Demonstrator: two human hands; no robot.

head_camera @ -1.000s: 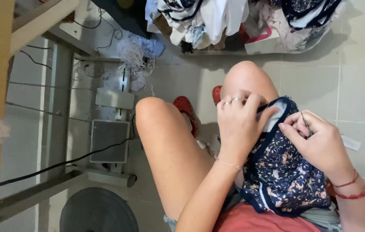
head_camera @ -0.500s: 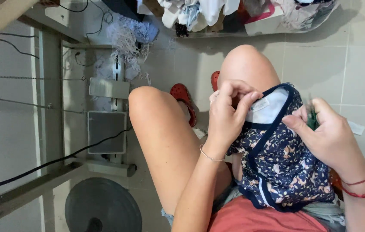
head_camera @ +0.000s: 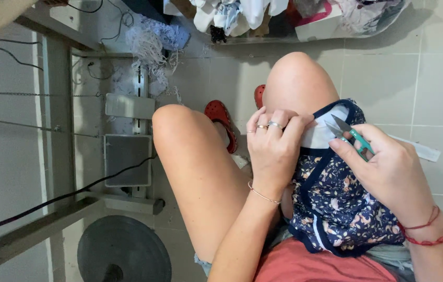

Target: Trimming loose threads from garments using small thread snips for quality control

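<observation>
A dark blue floral garment [head_camera: 339, 203] with navy trim lies over my lap and right knee. My left hand [head_camera: 273, 149], with rings and a thin bracelet, pinches the garment's upper edge by a white patch [head_camera: 321, 134]. My right hand [head_camera: 388, 172], with red cords at the wrist, grips small green-handled thread snips [head_camera: 349, 134]. The open blades point at the white patch, close to my left fingers.
Sewing-machine pedals [head_camera: 127, 156] and a metal table frame [head_camera: 54, 125] stand at left, with a black cable [head_camera: 59, 197] and a round dark base [head_camera: 122, 250]. Red shoes [head_camera: 221, 122] rest on the tiled floor. A heap of cloth [head_camera: 284, 15] lies at the top.
The view has shifted slightly. My right hand now shows the snips clearly, blades brought in to the white patch. My left hand stays on the garment's edge.
</observation>
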